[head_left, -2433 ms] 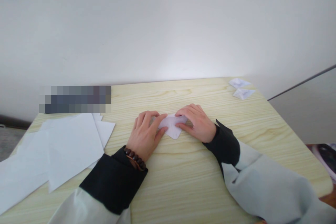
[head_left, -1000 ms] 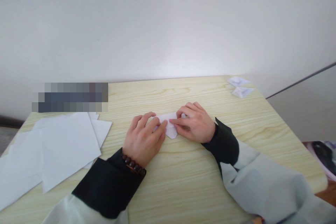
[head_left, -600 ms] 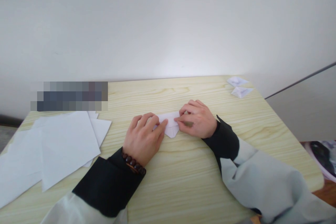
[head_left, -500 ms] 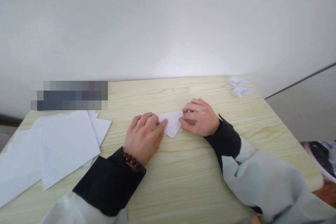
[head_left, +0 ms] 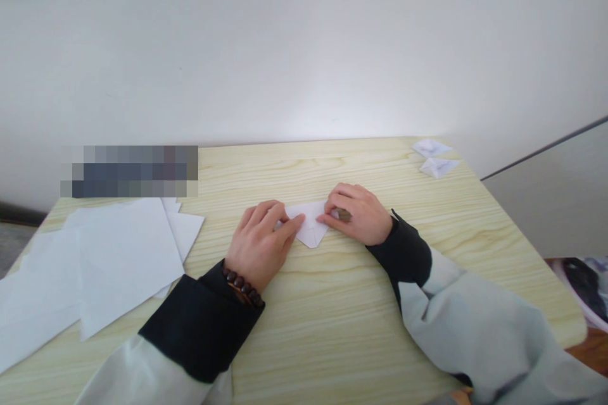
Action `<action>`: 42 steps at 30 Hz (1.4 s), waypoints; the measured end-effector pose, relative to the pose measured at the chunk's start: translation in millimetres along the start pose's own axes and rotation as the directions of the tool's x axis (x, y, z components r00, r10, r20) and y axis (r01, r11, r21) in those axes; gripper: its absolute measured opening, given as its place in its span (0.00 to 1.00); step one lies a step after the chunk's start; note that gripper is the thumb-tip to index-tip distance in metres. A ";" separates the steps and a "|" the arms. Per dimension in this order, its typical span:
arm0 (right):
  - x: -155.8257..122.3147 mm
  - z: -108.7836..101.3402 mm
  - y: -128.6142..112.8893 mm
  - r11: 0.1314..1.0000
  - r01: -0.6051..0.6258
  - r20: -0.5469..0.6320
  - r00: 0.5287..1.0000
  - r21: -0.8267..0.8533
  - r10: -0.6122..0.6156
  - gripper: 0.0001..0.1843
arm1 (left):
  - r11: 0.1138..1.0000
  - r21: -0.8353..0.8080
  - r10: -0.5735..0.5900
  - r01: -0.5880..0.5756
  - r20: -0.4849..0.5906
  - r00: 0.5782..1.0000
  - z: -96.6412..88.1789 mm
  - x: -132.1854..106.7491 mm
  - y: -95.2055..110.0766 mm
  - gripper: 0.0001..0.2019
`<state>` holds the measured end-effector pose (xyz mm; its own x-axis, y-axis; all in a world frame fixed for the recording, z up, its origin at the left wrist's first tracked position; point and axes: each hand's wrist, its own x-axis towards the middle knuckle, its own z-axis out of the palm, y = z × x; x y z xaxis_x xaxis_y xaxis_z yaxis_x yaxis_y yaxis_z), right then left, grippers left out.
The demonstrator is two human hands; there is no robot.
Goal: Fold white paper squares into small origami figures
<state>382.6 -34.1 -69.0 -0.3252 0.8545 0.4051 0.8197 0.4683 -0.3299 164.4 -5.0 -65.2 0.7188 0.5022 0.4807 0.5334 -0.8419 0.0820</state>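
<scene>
A small white folded paper [head_left: 310,226], pointed toward me, lies on the pale wooden table [head_left: 332,304]. My left hand [head_left: 261,243], with a dark bead bracelet at the wrist, rests flat on the paper's left side, its fingers pressing it down. My right hand [head_left: 358,214] has its fingers curled together on the paper's right corner, pinching or pressing the fold there.
A loose pile of white sheets [head_left: 95,266] covers the table's left part. Two small folded paper pieces [head_left: 437,158] lie at the far right corner. A white wall stands behind the table. A blurred patch sits at the back left.
My right hand slid rightward along the paper's top edge and curled onto its right corner, uncovering more of the paper. My left hand barely moved.
</scene>
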 end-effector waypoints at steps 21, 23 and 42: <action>0.4 -0.8 3.1 0.978 -0.069 0.046 0.997 0.198 0.061 0.08 | 0.989 -0.010 -0.144 0.145 0.063 0.988 0.7 -0.9 -4.3 0.13; 0.0 -0.9 3.8 0.973 -0.080 0.043 0.996 0.217 0.072 0.14 | 0.990 -0.019 -0.140 0.141 0.052 0.989 0.2 -0.9 -4.5 0.12; -2.0 -0.5 4.1 0.991 0.124 0.030 0.992 0.048 -0.126 0.11 | 0.998 -0.057 -0.015 0.019 0.058 0.998 1.0 0.4 -3.5 0.13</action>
<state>386.9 -34.0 -70.7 -0.4396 0.7950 0.4181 0.7493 0.5813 -0.3174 163.3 -1.7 -66.1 0.7352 0.5256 0.4280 0.5205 -0.8423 0.1402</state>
